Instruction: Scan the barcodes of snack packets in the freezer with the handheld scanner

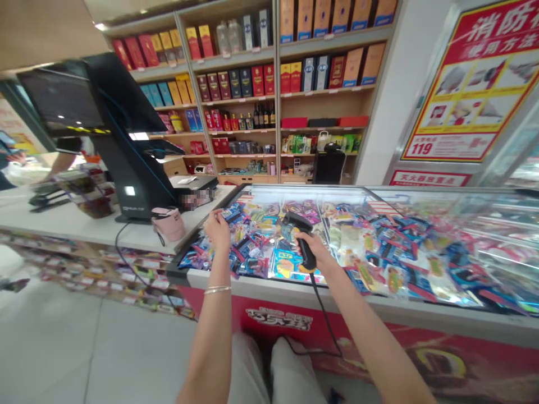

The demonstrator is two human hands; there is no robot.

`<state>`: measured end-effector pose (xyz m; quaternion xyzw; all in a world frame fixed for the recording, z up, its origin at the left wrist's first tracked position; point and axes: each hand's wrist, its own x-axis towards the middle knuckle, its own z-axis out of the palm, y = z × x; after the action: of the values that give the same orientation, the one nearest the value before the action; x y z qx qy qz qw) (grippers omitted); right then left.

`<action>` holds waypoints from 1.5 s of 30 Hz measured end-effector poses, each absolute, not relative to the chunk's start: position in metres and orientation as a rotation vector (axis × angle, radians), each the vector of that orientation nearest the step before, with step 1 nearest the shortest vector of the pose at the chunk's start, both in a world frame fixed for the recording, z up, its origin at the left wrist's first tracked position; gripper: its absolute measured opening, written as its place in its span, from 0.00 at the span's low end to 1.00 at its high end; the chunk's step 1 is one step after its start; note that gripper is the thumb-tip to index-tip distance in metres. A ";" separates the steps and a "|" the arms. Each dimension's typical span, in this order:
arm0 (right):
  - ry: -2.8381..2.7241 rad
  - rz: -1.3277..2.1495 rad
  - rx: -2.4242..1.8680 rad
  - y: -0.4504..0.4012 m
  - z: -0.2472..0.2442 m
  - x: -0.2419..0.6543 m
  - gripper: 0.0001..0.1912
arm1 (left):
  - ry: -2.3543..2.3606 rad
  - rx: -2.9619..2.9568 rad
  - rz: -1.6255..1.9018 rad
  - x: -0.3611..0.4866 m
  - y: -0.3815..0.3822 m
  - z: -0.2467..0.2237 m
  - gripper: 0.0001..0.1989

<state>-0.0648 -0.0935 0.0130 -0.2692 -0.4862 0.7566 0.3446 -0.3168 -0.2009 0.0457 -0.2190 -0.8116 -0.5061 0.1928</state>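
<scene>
My right hand (310,247) is wrapped round the handle of a black handheld barcode scanner (309,259). The scanner's head points up and left over the chest freezer (337,284), and its black cord hangs down the freezer's front. At the freezer's left end, my left hand (217,230) is raised with its fingers curled together; whether anything small is between them cannot be made out. Blue frozen-snack packets (248,247) lie just right of that hand, under or at the glass. Below the scanner sits a bright blue and yellow packet (287,264).
A white counter (138,238) on the left carries a black checkout terminal (135,168), a pink cup (169,223) and stacked food tubs (90,193). Another person's arm (63,164) reaches in behind. Shelves of boxed bottles (236,84) stand beyond the freezer.
</scene>
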 end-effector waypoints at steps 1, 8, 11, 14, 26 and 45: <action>-1.254 1.999 -0.687 -0.099 0.010 -0.078 0.10 | -2.320 -0.628 -1.391 -0.322 -0.205 0.039 0.16; -1.228 2.140 -0.683 -0.112 -0.017 -0.137 0.08 | -2.403 -0.818 -0.930 -0.325 -0.215 -0.002 0.18; -1.233 2.164 -0.674 -0.112 -0.027 -0.143 0.07 | -2.380 -0.806 -0.815 -0.324 -0.217 -0.015 0.19; -1.256 2.159 -0.628 -0.113 -0.031 -0.142 0.07 | -2.383 -0.854 -0.815 -0.328 -0.218 -0.026 0.20; -1.285 2.107 -0.625 -0.115 -0.036 -0.142 0.09 | -2.078 -0.822 -1.159 -0.316 -0.230 -0.031 0.20; -1.279 2.081 -0.613 -0.112 -0.040 -0.144 0.09 | -2.101 -0.856 -1.153 -0.303 -0.251 -0.054 0.21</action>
<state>-0.1438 -0.1123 -0.0395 -0.2317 -0.4834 0.7865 0.3067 -0.3034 -0.2511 -0.0543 -0.3215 -0.7891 -0.4330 0.2940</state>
